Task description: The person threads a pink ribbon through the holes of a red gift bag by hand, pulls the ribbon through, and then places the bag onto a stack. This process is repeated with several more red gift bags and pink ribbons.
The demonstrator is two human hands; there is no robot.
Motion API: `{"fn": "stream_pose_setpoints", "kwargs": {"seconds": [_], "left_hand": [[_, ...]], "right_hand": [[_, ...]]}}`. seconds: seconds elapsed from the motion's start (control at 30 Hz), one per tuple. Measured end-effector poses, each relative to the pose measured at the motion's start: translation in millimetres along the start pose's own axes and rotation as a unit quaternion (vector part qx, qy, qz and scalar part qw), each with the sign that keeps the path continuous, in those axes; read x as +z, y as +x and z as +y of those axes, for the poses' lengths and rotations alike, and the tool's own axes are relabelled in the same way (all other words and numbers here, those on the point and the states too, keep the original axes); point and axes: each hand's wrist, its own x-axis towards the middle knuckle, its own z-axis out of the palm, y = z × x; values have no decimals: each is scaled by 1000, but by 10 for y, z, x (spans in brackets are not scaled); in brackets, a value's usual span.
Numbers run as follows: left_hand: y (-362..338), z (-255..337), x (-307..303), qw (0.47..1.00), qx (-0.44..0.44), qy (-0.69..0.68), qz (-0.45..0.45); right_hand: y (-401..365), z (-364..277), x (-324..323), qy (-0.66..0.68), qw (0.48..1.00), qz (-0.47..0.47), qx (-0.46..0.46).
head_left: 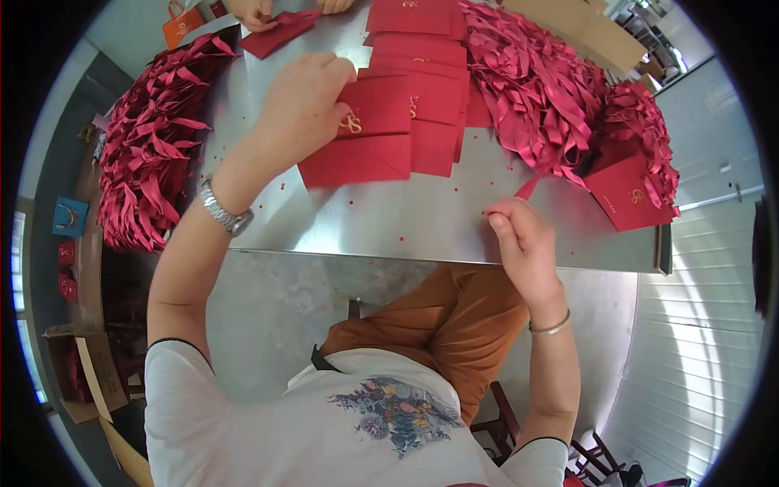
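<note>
My left hand (304, 101), with a metal watch on the wrist, reaches to the stack of red paper bags. Its fingers are closed at the edge of a red paper bag (380, 105) with a gold emblem, the thumb lying near that emblem. Another red bag (357, 162) lies under it, nearer to me. Over the table's front edge, my right hand (526, 239) is closed in a pinch on a red ribbon (527, 188). One end of the ribbon sticks up above the fingers; the rest is hidden in the hand.
A big heap of bags with red ribbons (531, 81) fills the right of the metal table (324, 231). Another ribboned row (154, 154) stands at the left. A red bag (633, 195) lies at the right corner. Opposite, a co-worker's hands (256, 15) handle a red bag (280, 34).
</note>
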Motion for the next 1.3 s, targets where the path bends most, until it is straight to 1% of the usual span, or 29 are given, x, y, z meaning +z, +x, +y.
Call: {"fn": "stream_pose_setpoints", "kwargs": {"seconds": [0.03,0.07,0.1,0.17,0.2,0.23,0.27,0.3,0.33,0.4,0.43,0.47,0.5,0.53,0.57,0.6,0.67,0.73,0.77,0.8,0.87,0.9,0.93,1.03,1.1,1.13,1.2,1.23,1.3], "left_hand": [[17,36,-73,999,30,-22,7],[28,69,-129,997,59,-44,15],[33,124,-159,997,61,-46,15],[67,281,-176,996,68,-57,-30],[88,351,-157,994,64,-84,-23],[111,413,-153,993,70,-90,-22],[142,472,-156,986,52,-149,-57],[176,521,-144,973,34,-207,-93],[224,550,-113,972,39,-211,-95],[324,594,-36,905,-3,-384,-184],[357,625,29,904,0,-385,-187],[377,659,128,909,32,-360,-205],[376,697,243,913,64,-335,-223],[307,762,382,905,35,-361,-221],[272,820,475,894,22,-377,-239],[243,868,554,882,9,-394,-258],[195,948,659,881,-14,-387,-272],[184,1003,730,882,-38,-380,-276],[172,1040,771,871,-76,-414,-255],[183,1060,799,870,-79,-414,-256],[203,1096,835,842,-114,-431,-306],[214,1091,829,841,-100,-403,-347],[220,1086,811,838,-101,-405,-351],[177,1072,812,803,-106,-434,-395],[98,1068,847,758,-158,-518,-365],[73,1073,847,755,-158,-520,-366],[21,1084,818,729,-185,-569,-333],[2,1089,803,727,-186,-570,-335],[-24,1106,781,773,-158,-542,-290]], "right_hand": [[-2,-129,-63,1,1000,0,4],[11,-259,-122,20,997,8,-71],[3,-341,-138,38,989,16,-145],[-54,-421,-105,49,988,9,-144],[-84,-445,-90,62,988,2,-142],[-120,-426,-55,59,990,13,-128],[-166,-402,-47,53,991,15,-123],[-215,-382,-43,72,993,41,-83],[-251,-367,-51,92,993,68,-43],[-316,-356,-79,142,982,114,38],[-291,-358,-118,119,982,138,41],[-272,-308,-93,118,982,140,43],[-263,-241,-39,121,978,156,73],[-259,-208,1,123,972,170,104],[-228,-272,5,129,968,138,162],[-212,-238,67,101,975,138,145],[-151,-146,201,43,984,136,111],[-152,-55,349,21,983,137,122],[-159,-11,421,-1,982,140,129],[-174,11,484,1,979,161,124],[-215,33,555,-2,976,176,127],[-236,43,575,-8,973,193,129],[-244,55,582,-8,973,190,134],[-230,59,551,9,969,194,156],[-226,51,532,-2,971,177,163],[-219,49,524,-11,973,162,166],[-208,38,506,-3,972,155,175],[-202,28,495,7,972,150,181],[-186,-4,460,8,973,138,187]]}}
